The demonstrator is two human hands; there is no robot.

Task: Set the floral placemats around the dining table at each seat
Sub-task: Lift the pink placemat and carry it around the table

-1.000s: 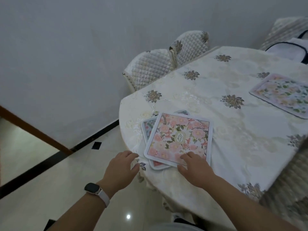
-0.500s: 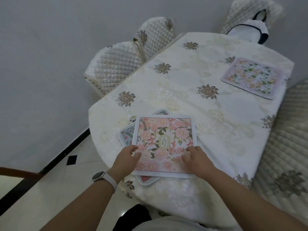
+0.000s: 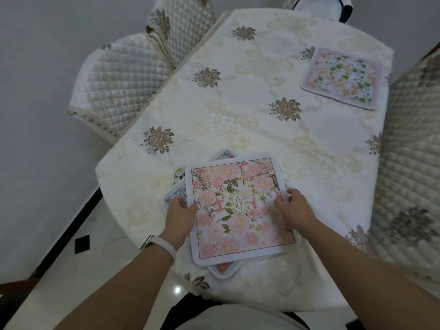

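Note:
A pink floral placemat [image 3: 238, 208] with a gold oval label lies on top of a small stack at the near end of the table [image 3: 250, 129]. My left hand [image 3: 181, 216] grips its left edge and my right hand [image 3: 294, 210] grips its right edge. Corners of another placemat [image 3: 173, 195] stick out beneath it at the left, top and bottom. A second floral placemat [image 3: 342, 77], with green leaves, lies flat at the far right of the table.
The table wears a cream embroidered cloth. Quilted chair backs [image 3: 119, 77] stand at the far left, and another quilted chair [image 3: 409, 177] lines the right side. A white item with dark trim [image 3: 321, 8] sits on the far chair. Tiled floor [image 3: 83, 258] lies to the left.
My view swung over the table. My left hand came from the table's edge onto the pink placemat's left side, and my right hand slid up its right edge; the mat turned slightly.

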